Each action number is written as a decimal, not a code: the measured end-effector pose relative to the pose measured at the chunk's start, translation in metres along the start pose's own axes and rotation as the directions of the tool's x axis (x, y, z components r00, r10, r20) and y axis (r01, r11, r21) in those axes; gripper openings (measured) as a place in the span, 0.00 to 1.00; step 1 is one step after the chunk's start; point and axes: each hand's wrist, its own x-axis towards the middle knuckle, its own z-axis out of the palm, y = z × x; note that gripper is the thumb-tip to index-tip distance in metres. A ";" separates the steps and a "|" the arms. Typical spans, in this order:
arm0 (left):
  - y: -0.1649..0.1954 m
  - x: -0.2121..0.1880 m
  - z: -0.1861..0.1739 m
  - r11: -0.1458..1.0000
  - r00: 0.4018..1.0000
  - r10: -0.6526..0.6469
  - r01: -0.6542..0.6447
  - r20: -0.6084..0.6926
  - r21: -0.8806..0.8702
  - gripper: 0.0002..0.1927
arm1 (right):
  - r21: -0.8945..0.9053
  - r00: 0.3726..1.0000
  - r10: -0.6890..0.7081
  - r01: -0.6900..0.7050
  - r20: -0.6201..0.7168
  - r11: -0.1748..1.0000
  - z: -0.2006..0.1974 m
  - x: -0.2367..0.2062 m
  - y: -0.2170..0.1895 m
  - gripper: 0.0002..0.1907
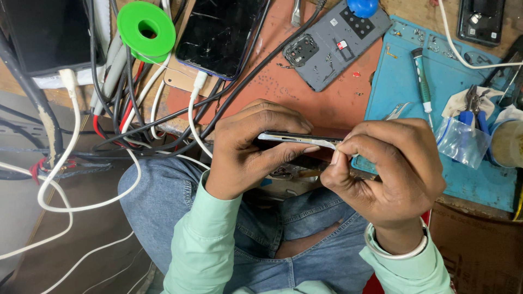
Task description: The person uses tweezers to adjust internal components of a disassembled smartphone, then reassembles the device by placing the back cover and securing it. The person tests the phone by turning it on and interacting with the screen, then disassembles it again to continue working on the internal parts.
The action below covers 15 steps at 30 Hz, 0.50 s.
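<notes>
Both hands pinch the phone [297, 138] edge-on, just below the blue mat [463, 179]: left hand [250, 147] gripping the frame, right hand [387, 169] pressing fingertips into its end. Too much pressure there could probably crack the screen or let it slip into the lap.

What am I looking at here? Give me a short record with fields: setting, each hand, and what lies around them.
Setting: cluttered repair bench, seen from above the person's lap
Left hand: left hand grips a thin phone held edge-on
Right hand: right hand pinches the phone's right end, fingers at its edge
Behind hands: cracked dark phone with a white cable plugged in
Also: grey back cover; green spool; blue mat with a screwdriver
Wrist: white bangle on the right
</notes>
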 end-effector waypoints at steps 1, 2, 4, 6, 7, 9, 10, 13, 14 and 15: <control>0.000 0.000 0.000 1.000 1.000 -0.004 0.004 -0.005 -0.004 0.13 | -0.001 1.000 -0.008 0.008 -0.005 1.000 0.001 -0.002 0.001 0.08; 0.000 0.000 0.000 1.000 1.000 -0.007 0.007 -0.005 -0.006 0.13 | -0.001 1.000 -0.016 0.016 -0.010 1.000 0.001 -0.003 0.001 0.08; -0.001 -0.001 0.000 1.000 1.000 -0.015 0.015 -0.007 -0.012 0.13 | -0.005 0.999 -0.049 0.049 -0.014 0.999 0.002 -0.004 0.002 0.09; -0.002 0.000 0.001 1.000 1.000 -0.008 0.008 -0.015 -0.012 0.13 | -0.044 0.997 -0.072 0.071 -0.023 0.996 0.003 -0.006 0.002 0.08; -0.002 -0.001 0.001 1.000 1.000 -0.008 0.008 -0.018 -0.014 0.12 | -0.063 0.996 -0.081 0.079 -0.026 0.995 0.003 -0.007 0.002 0.08; -0.003 0.000 0.001 1.000 1.000 -0.010 0.010 -0.020 -0.015 0.12 | -0.064 0.998 -0.048 0.045 -0.037 0.997 0.002 -0.009 -0.001 0.06; -0.002 -0.001 0.001 1.000 1.000 -0.012 0.012 -0.023 -0.014 0.12 | -0.061 0.999 -0.032 0.030 -0.042 0.998 0.001 -0.010 -0.002 0.06; -0.002 -0.001 0.002 1.000 1.000 0.009 -0.009 -0.025 0.011 0.12 | -0.036 0.997 0.030 -0.033 -0.071 0.999 -0.003 -0.008 -0.004 0.11; -0.002 -0.001 0.002 1.000 1.000 0.004 -0.004 -0.025 0.006 0.12 | -0.036 0.997 0.042 -0.044 -0.068 0.998 -0.004 -0.007 -0.005 0.13; -0.002 -0.001 0.002 1.000 1.000 -0.003 0.003 -0.024 0.002 0.12 | -0.046 0.998 0.042 -0.044 -0.048 0.998 -0.005 -0.006 -0.006 0.16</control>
